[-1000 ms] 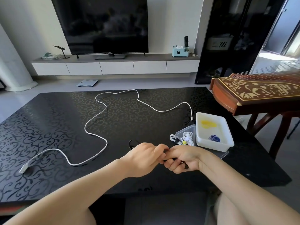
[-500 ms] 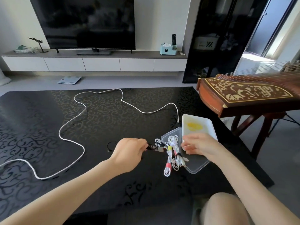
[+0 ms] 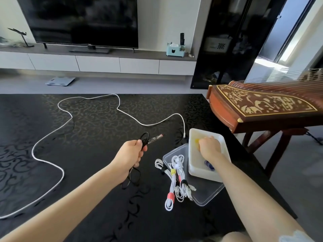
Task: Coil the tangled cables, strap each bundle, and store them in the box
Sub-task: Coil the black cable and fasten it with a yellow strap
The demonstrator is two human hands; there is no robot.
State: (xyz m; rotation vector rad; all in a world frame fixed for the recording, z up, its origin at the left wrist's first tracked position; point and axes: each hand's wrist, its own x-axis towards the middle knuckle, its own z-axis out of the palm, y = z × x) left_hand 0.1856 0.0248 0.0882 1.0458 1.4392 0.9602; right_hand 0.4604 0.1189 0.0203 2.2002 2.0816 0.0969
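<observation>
My left hand (image 3: 130,155) grips a coiled black cable (image 3: 144,137) above the black table; its plug sticks out to the right and loops hang below my wrist. My right hand (image 3: 208,145) reaches into the white box (image 3: 194,165), fingers down on a yellow strap (image 3: 197,141); whether it pinches the strap is hidden. A blue strap (image 3: 208,165) lies in the same box. Several white coiled cables (image 3: 176,177) with yellow, red and black straps lie partly on a clear lid (image 3: 208,194). A long white cable (image 3: 70,119) snakes loose across the table.
A wooden stringed instrument (image 3: 262,105) on a stand is close to the table's right edge (image 3: 234,137). Beyond the table are a TV (image 3: 82,20) on a low white cabinet and a scale (image 3: 60,80) on the floor.
My hands have separated. The left lifted the black cable coil up and left; the right moved from the clear lid into the white box. The view shifted right.
</observation>
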